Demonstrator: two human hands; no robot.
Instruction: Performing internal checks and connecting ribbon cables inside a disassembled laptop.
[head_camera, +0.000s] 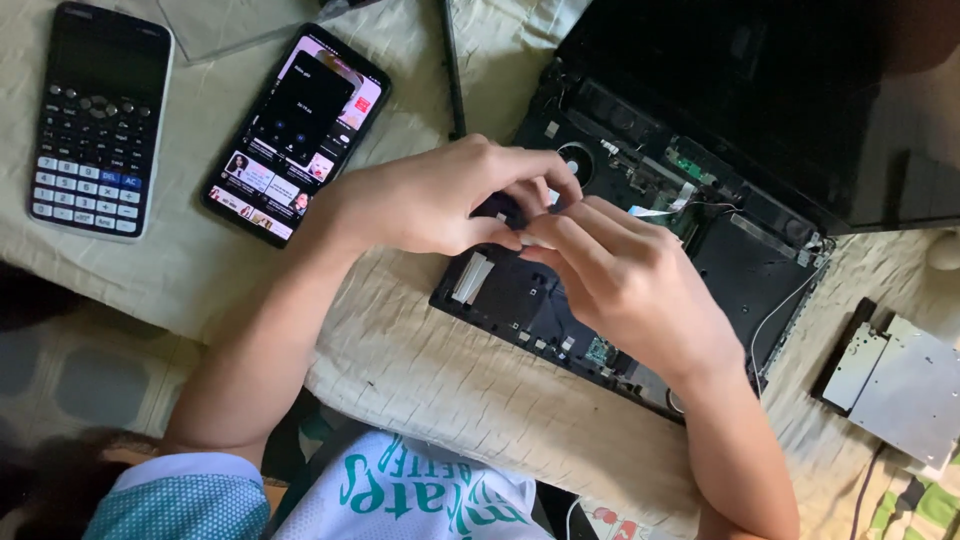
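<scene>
both hands meet over the opened laptop (740, 270). left hand (440, 195) and right hand (630, 275) fingers pinch something small, too hidden to tell. phone (297, 130) lies near.

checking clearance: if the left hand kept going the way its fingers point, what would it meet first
Almost at once the right hand: the left hand points right, fingertips already meeting it over the open laptop. Depth is unclear.

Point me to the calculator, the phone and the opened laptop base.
Black scientific calculator (97, 118): head view, on its keypad.
Black smartphone, lit screen (297, 132): head view, mid-screen.
Black opened laptop base (742, 270): head view, bare inner panel right of the hands.
</scene>
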